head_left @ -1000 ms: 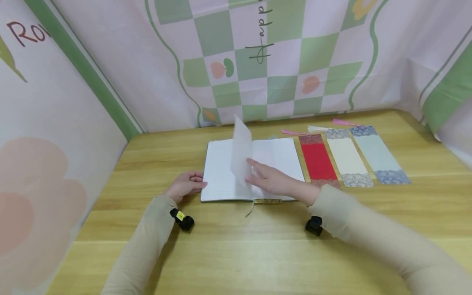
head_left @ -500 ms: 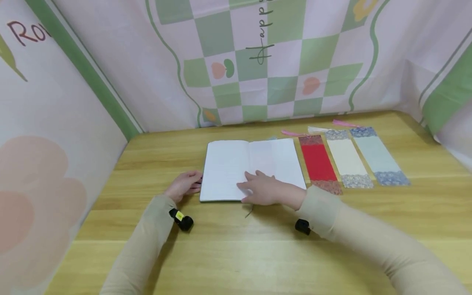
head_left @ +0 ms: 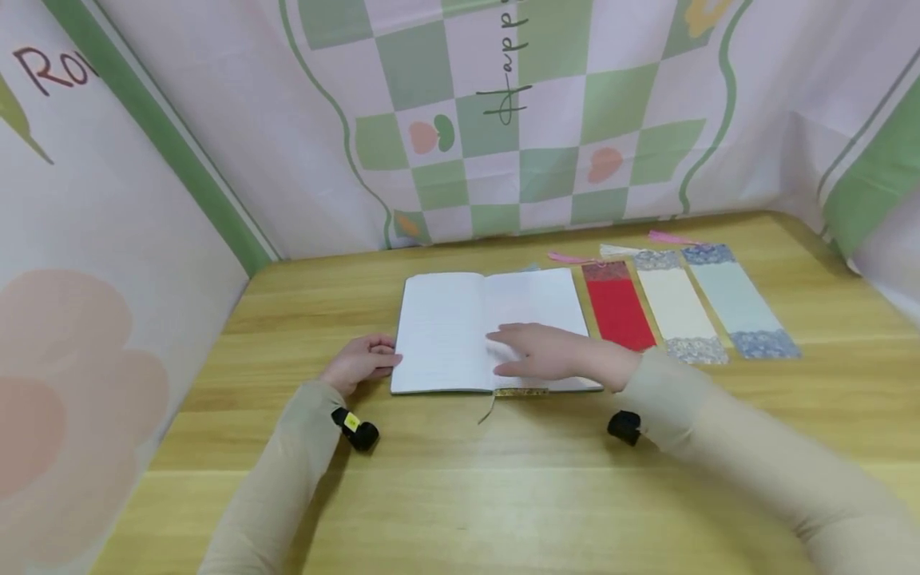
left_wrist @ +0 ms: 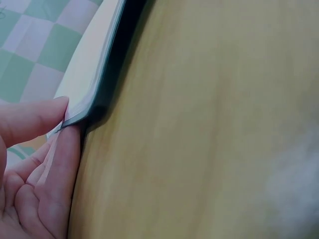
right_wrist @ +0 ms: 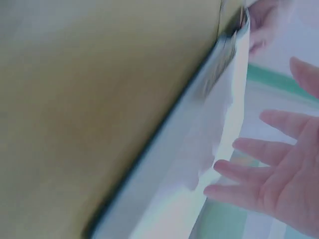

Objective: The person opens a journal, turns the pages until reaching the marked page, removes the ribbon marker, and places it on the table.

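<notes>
An open notebook [head_left: 442, 327] with blank white pages and a dark cover lies on the table. My left hand [head_left: 359, 363] pinches its near left corner; in the left wrist view the thumb [left_wrist: 37, 117] is on the pages and a finger is beneath the cover. My right hand [head_left: 542, 351] is over the right page, fingers spread and holding nothing; the right wrist view shows its palm [right_wrist: 294, 174]. From under the right page sticks the patterned end of a bookmark [head_left: 521, 392], and a faint tint shows through the paper. A thin ribbon [head_left: 489, 411] trails off the near edge.
Right of the notebook lie three tasselled bookmarks: a red one [head_left: 618, 307], a cream one [head_left: 676, 299] and a pale blue one [head_left: 736, 295]. My right forearm overlaps the red one's near end. A patterned cloth [head_left: 546, 176] hangs behind the wooden table [head_left: 460, 503].
A raised page at the notebook's middle has come down flat to the left. My right hand pressed near the fold, then shifted right over the right page. The left hand stays at the left edge.
</notes>
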{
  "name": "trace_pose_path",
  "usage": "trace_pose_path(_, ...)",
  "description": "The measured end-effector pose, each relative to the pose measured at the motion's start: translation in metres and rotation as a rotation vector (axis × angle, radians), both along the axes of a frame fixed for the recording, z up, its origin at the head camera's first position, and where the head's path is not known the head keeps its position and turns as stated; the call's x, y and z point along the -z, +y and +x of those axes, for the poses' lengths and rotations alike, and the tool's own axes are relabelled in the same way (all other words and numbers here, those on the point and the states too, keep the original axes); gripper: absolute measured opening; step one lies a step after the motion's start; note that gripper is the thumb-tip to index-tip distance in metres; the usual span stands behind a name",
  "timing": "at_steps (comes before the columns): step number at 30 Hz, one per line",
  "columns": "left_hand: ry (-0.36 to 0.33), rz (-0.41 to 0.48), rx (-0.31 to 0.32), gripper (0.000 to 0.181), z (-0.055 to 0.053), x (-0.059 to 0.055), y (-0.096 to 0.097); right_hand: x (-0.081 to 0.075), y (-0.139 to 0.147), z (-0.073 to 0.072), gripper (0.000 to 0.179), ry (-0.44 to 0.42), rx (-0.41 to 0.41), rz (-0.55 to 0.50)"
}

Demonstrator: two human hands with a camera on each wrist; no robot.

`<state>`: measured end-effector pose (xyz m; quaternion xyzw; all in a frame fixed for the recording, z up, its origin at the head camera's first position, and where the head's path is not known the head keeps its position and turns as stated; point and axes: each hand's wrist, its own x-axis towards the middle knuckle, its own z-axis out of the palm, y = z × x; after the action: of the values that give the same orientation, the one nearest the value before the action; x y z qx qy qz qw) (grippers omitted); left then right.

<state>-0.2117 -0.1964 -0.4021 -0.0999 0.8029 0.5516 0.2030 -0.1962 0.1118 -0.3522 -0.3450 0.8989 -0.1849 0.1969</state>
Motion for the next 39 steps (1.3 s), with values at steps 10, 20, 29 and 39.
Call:
trace_pose_path(10, 0.015, 0.004, 0.017, 0.039, 0.003, 0.001, -0.002, 0.009, 0.040, -0.007, 0.068, 0.009, 0.058, 0.058)
trace_pose_path(20, 0.014, -0.014, 0.027, 0.037, 0.002, 0.001, -0.001, 0.012, 0.037, 0.001, 0.076, 0.102, 0.004, 0.131)
trace_pose_path(29, 0.009, 0.000, 0.016, 0.036, 0.001, 0.002, 0.000, 0.011, 0.035, 0.003, 0.074, 0.128, 0.008, 0.182)
trace_pose_path(39, 0.012, -0.011, 0.011, 0.036, -0.001, 0.003, 0.001, -0.001, 0.044, -0.001, 0.046, 0.088, 0.002, 0.117)
